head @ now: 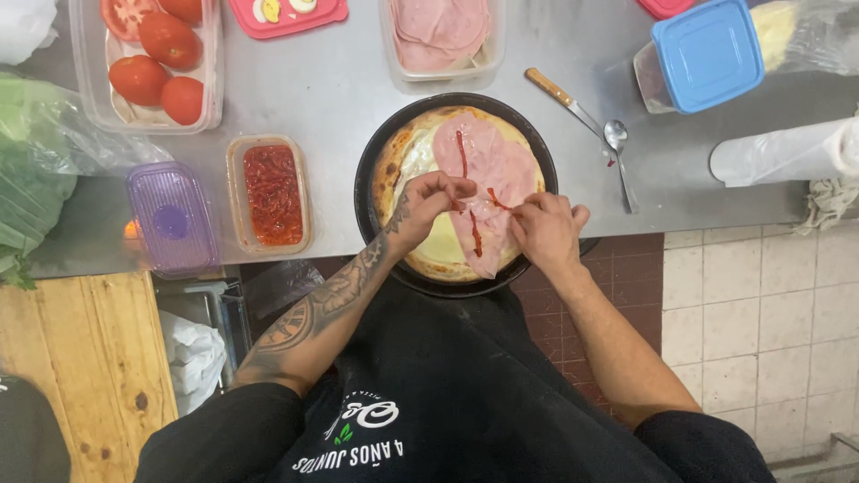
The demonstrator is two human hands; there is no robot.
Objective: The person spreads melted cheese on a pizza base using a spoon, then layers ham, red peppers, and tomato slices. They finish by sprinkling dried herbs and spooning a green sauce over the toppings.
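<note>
A round pizza (420,161) with melted cheese lies in a black pan (371,165) at the steel counter's near edge. Pink ham slices (492,165) cover its right half, with thin red pepper strips (462,152) laid on them. My left hand (425,207), on a tattooed forearm, pinches one end of a pepper strip over the ham. My right hand (546,231) pinches another strip's end (497,200) just beside it. Both hands hover over the pizza's near side, fingertips almost touching.
A tub of red pepper strips (273,192) and a purple lidded box (172,219) sit left of the pan. Tomatoes (152,63), a ham tub (440,36), a knife (564,98), a spoon (619,156), a blue-lidded container (702,54) and a paper roll (787,152) stand behind.
</note>
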